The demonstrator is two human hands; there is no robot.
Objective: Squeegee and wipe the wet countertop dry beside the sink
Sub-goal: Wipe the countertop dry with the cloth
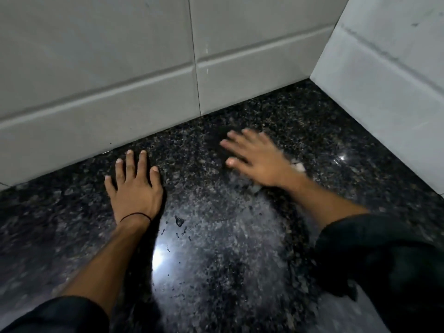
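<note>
Pretty dim in here. Back wall [96,56] is big pale grey tiles with a vertical grout seam [194,56] and a raised band [96,98] low down, ending at the countertop [312,111] far edge. Right wall [389,68] looks lighter, and they join at the far right corner. One bright glare [159,258] sits toward the front edge, and there's a tiny glint [341,157] by the right edge.

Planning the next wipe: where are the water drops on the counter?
Head view: the water drops lie on the countertop, right of the left hand at wrist level, above the bright glare, nearer than the right hand.
</note>
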